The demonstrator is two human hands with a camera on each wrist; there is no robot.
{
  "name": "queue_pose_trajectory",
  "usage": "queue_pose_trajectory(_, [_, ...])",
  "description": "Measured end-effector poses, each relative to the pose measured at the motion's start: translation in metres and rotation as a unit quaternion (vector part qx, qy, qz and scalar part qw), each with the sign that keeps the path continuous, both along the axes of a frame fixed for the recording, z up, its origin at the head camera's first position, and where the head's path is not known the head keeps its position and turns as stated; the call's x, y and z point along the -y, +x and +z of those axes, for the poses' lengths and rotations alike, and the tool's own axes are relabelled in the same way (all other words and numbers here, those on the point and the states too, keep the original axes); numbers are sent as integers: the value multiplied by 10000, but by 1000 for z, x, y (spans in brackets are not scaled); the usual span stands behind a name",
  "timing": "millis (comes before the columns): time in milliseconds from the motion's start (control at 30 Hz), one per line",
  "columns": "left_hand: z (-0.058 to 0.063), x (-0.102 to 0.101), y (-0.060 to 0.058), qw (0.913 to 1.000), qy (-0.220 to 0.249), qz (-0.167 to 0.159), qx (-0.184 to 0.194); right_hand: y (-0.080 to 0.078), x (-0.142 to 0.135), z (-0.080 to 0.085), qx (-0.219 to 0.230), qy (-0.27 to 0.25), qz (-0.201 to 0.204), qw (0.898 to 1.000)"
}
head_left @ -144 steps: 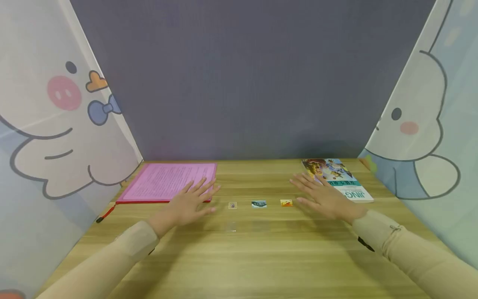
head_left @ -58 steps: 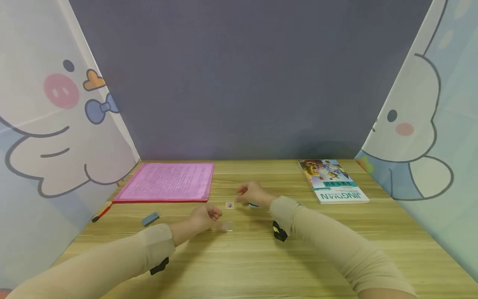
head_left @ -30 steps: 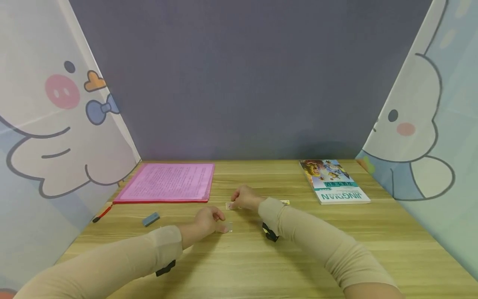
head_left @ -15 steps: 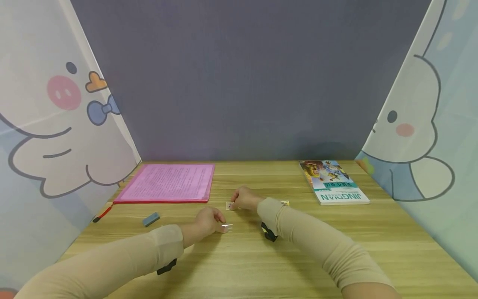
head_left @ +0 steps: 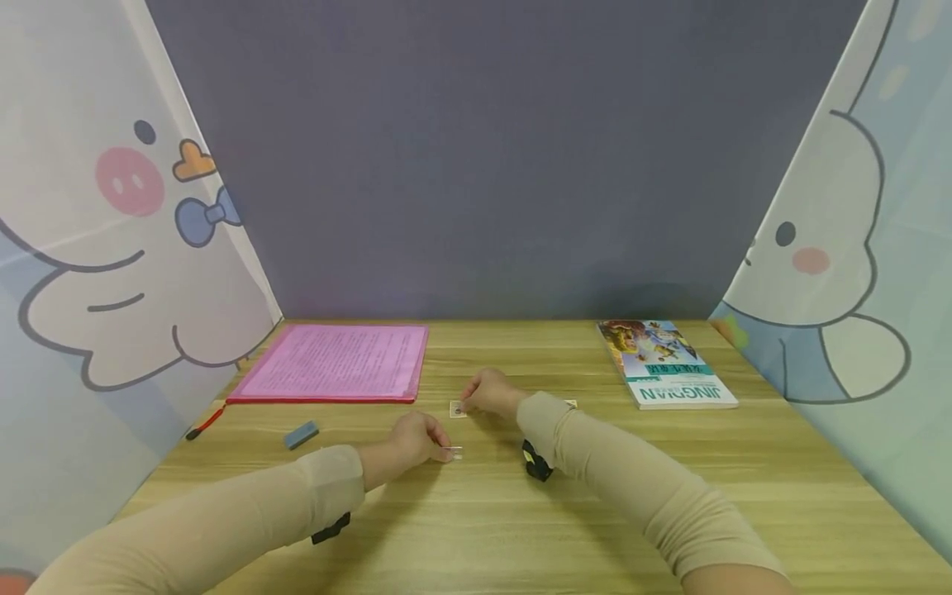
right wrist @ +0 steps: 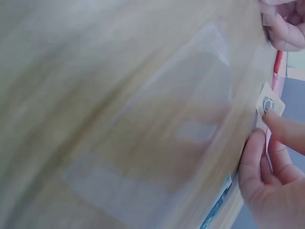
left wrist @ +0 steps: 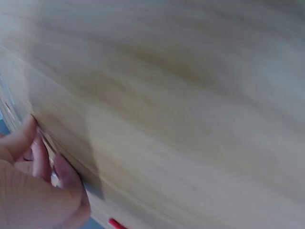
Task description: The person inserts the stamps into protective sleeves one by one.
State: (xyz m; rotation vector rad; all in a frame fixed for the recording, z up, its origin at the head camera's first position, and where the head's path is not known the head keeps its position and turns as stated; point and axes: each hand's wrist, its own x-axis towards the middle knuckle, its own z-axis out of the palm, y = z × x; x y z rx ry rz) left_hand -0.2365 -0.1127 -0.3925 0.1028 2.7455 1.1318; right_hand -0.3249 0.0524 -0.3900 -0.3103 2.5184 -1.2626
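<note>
My left hand pinches a small clear plastic sleeve between thumb and fingers, low over the wooden table. Just beyond it, my right hand pinches a small pale postage stamp by its right side. In the right wrist view the stamp shows a notched edge and a round dark print under the thumb. A bluish stamp lies below that hand, hidden from the head view. One corner of a yellow stamp peeks out behind the right sleeve.
A pink document folder with a red cord lies back left. In front of it sits a blue-grey block. A picture book lies back right. Another clear plastic sleeve is flat on the table. Printed panels and a dark panel enclose the table.
Both hands, spread apart at first, have come to the middle. The left has taken hold of the clear sleeve, whose edge now tilts up. The right has moved left onto the pale stamp.
</note>
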Motion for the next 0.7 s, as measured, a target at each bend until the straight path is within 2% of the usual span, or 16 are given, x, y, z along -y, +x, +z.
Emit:
queue_pose_trajectory(167, [3,8,-4,9978,130,-629,162,-1,-3,0,270,-433,-20,9987])
queue_pose_trajectory(300, [7,10,-7,9928,601,-929,470,1,-4,0,396,-737,-107,9964])
queue_pose_trajectory(500, [5,8,-5,9887,1146,-891,387,4,-3,7,415,-1053,-87,9935])
queue_pose_trajectory(700, [10,7,-6,9877,1277,-806,396,10,-4,18,257,-1208,-236,9921])
